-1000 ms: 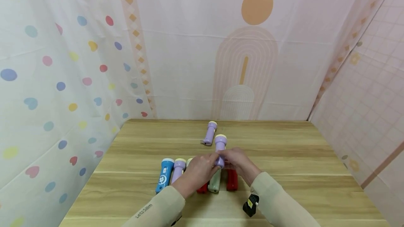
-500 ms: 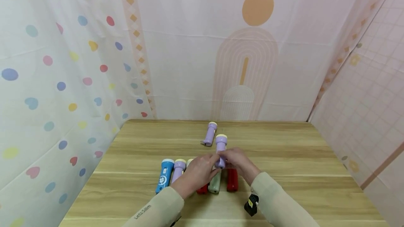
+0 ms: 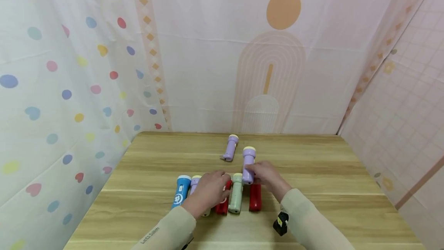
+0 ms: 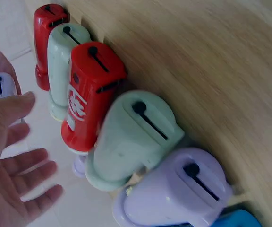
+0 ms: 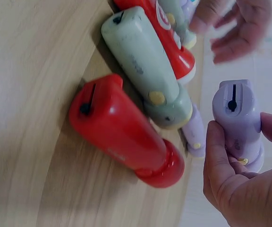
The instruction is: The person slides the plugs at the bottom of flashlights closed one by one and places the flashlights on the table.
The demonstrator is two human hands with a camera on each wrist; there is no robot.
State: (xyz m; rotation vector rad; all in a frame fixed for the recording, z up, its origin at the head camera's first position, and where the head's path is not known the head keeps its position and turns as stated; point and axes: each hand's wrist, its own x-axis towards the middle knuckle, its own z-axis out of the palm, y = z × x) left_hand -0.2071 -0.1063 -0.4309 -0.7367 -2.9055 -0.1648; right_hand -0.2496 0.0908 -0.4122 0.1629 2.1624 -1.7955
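Observation:
My right hand (image 3: 268, 176) grips a purple flashlight (image 3: 248, 165) with a pale yellow head, thumb on one side and fingers on the other, raised above the row. Its slotted tail end faces the camera in the right wrist view. My left hand (image 3: 209, 192) hovers over the row, fingers spread and holding nothing. Beneath and beside it lie a blue flashlight (image 3: 181, 190), a purple flashlight (image 4: 174, 194), a pale green flashlight (image 4: 131, 137) and a red flashlight (image 4: 93, 94). Further right are another green flashlight (image 3: 236, 194) and a red one (image 5: 126, 132).
Another purple flashlight (image 3: 230, 147) lies apart, further back on the wooden table (image 3: 312, 165). Patterned curtains (image 3: 201, 68) hang behind the table and at both sides.
My left hand has let go of the raised purple flashlight and moved left and down over the row. My right hand, still gripping it, has shifted slightly right.

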